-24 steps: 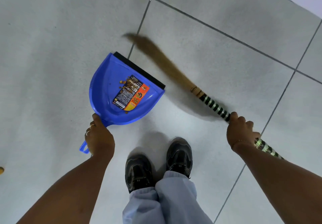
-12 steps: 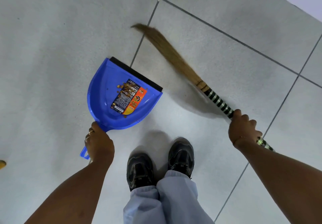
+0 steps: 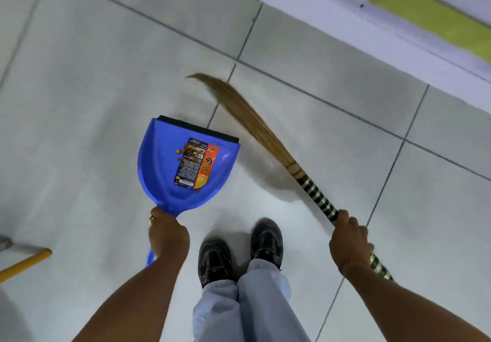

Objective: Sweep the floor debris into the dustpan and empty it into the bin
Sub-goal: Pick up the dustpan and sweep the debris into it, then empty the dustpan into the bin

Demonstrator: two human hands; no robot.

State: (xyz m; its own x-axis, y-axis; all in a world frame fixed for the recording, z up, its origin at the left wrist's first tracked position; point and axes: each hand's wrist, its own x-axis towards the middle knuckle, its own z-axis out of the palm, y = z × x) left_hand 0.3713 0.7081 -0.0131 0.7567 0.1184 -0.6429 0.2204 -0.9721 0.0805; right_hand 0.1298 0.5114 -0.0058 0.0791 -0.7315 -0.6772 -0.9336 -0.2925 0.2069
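Note:
A blue dustpan (image 3: 159, 166) with a black rubber lip and a printed label lies on the grey tiled floor ahead of my feet. Small brown debris (image 3: 190, 152) sits on the label inside it. My left hand (image 3: 168, 234) grips the dustpan's handle. My right hand (image 3: 349, 243) holds the black-and-white striped handle of a grass broom (image 3: 255, 126). The broom's brown bristles reach forward to the right of the pan's lip, their tip curling left beyond it.
My two black shoes (image 3: 240, 254) stand between my arms. A yellow stick (image 3: 25, 263) lies at the left edge of the floor. A pale raised border with a yellow-green strip (image 3: 414, 11) runs across the upper right.
The view has tilted up, showing the border strip and the yellow stick. The dustpan has turned a little, its lip facing more straight ahead. The broom tip sits nearer the pan's lip.

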